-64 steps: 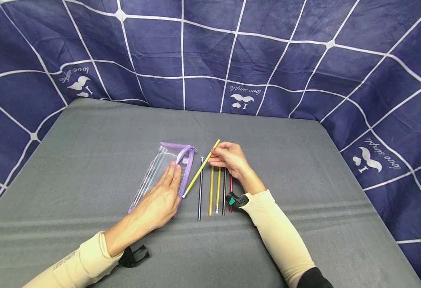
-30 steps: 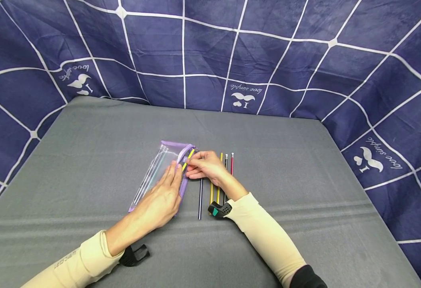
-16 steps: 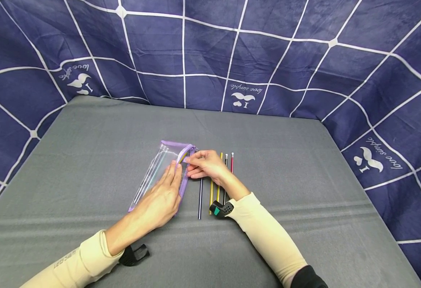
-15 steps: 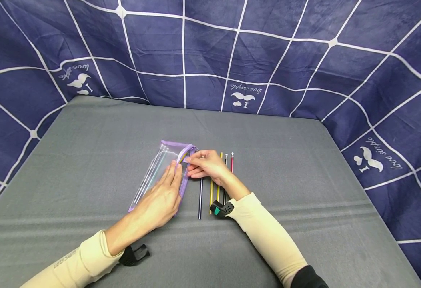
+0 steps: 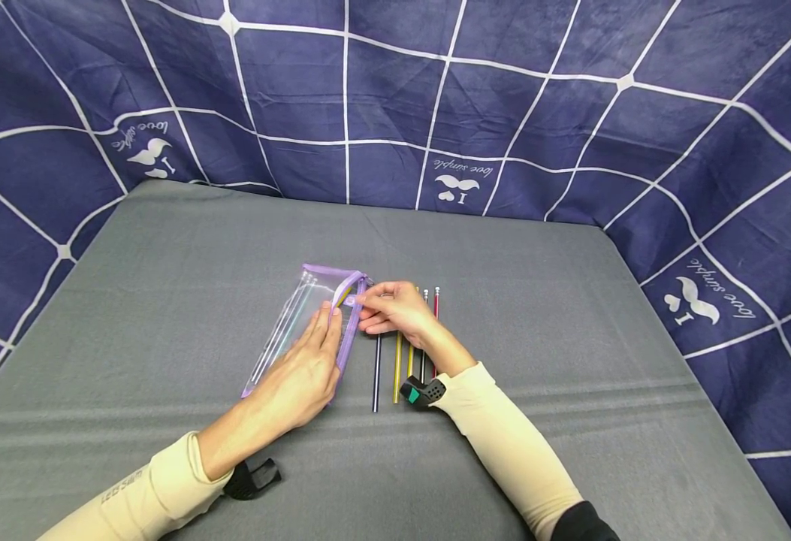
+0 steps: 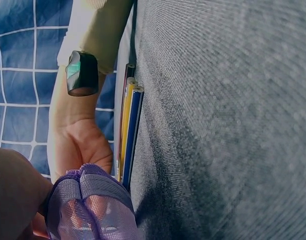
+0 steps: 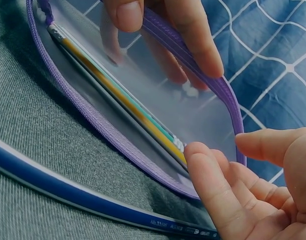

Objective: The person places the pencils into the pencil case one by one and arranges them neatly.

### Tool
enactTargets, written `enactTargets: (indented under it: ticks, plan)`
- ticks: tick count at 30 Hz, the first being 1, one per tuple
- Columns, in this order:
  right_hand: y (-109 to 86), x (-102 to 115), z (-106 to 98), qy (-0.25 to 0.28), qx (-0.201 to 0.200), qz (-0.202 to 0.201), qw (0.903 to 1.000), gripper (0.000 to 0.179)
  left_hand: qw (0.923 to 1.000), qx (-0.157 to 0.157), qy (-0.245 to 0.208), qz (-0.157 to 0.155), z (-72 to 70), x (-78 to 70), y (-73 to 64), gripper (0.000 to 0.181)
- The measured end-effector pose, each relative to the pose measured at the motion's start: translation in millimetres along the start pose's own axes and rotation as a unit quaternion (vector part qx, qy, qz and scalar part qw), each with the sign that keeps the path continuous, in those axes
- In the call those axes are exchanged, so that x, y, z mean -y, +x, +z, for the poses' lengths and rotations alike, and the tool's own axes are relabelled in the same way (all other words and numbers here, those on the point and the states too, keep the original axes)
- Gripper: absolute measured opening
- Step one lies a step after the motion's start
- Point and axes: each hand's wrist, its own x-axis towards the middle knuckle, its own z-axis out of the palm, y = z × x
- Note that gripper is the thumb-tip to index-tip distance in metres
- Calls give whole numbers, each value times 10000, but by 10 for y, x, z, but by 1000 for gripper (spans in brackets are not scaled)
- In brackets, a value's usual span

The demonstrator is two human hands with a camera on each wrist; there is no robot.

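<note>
A clear, purple-edged pouch (image 5: 330, 269) lies on the grey table (image 5: 537, 315), somewhat nearer its left edge than its right, its upper rim pinched between the left hand's (image 5: 303, 376) thumb and fingers and a yellow pencil (image 7: 129, 105) inside it. The right hand (image 5: 398, 309) is at the pouch's mouth, holding nothing, fingers loosely bent, thumb spread from them; whether that thumb touches the rim I cannot tell. Toward the table's right edge, a blue pencil (image 5: 376, 376), two yellow pencils (image 5: 397, 376), a black pencil (image 5: 424, 366) and a red pencil (image 5: 436, 304) lie side by side.

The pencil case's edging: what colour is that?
The edging is purple, showing best in the right wrist view.
</note>
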Motion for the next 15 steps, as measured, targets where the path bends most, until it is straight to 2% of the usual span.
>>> enactTargets:
  ticks: [15]
  plan:
    - [-54,-4,-141,-32,-214,0,9998,25,10000,62,15,-32,2,2,-2,69]
